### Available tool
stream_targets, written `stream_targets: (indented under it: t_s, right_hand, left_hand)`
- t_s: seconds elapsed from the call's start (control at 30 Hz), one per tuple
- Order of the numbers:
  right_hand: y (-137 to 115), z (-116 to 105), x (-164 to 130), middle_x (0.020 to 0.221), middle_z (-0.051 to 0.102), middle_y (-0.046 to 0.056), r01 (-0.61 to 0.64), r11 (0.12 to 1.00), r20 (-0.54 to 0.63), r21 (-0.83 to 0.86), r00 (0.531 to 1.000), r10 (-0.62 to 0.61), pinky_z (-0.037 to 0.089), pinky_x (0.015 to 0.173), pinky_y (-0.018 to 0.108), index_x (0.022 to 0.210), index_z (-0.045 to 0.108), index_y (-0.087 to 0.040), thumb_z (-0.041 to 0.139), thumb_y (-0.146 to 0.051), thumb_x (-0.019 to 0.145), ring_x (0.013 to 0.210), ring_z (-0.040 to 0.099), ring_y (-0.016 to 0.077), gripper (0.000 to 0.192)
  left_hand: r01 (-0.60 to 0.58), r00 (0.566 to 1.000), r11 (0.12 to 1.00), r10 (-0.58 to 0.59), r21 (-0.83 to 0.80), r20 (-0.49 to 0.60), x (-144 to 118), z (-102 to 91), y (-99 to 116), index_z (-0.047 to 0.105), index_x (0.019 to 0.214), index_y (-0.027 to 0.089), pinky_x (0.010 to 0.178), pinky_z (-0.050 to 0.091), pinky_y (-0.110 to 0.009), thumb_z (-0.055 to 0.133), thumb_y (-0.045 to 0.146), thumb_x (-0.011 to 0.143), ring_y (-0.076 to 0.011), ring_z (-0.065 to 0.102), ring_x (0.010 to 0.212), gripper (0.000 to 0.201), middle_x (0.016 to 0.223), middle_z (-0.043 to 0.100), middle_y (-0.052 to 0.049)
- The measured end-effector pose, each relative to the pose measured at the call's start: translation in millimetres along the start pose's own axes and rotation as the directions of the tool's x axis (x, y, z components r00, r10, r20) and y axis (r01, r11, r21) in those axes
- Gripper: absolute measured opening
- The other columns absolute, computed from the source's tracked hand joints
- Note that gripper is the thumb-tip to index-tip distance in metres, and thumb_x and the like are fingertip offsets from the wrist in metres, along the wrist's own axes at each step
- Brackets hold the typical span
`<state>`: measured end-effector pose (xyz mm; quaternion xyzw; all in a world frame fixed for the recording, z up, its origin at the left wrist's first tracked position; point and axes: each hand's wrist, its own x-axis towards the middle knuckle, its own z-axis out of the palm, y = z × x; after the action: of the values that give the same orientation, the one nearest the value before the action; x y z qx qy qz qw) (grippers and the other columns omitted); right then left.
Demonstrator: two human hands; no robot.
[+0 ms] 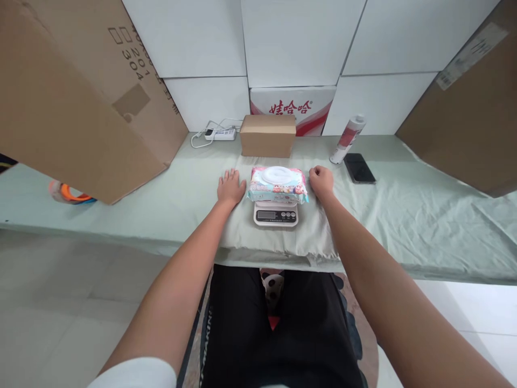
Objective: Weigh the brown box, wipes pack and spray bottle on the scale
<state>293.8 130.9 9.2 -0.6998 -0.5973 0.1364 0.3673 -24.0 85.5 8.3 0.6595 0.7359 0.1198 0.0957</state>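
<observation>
A pack of wet wipes (277,184) lies on a small kitchen scale (276,214), in the middle of the frame on the worktop (404,215).

The pack looks soft and rather light, with a smooth film that may slip; I judge the two short ends are the best place to hold it. It is pale blue and pink with a round white lid on top. The left hand (230,188) lies flat with its grip apart, just beside the pack; the right hand (321,181) is curled together, holding nothing.
</observation>
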Motion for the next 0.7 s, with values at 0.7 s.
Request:
stream_targets:
  t_s: [0.7]
  right_hand:
    - [-0.3,0.9,-0.2,0.062,0.046,-0.002,-0.002,1.000,0.001,0.028,1.000,0.002,0.022,0.066,0.033,0.061,0.038,-0.024,0.054,-0.021,0.091,0.063,0.034,0.0169,0.034]
  left_hand:
    - [0.082,0.996,0.994,-0.085,0.078,0.036,-10.3,-1.7,-1.2,0.029,0.171,0.022,0.137,0.012,-0.053,0.022,0.051,0.105,-0.0281,0.013,0.170,0.072,0.182,0.019,-0.006]
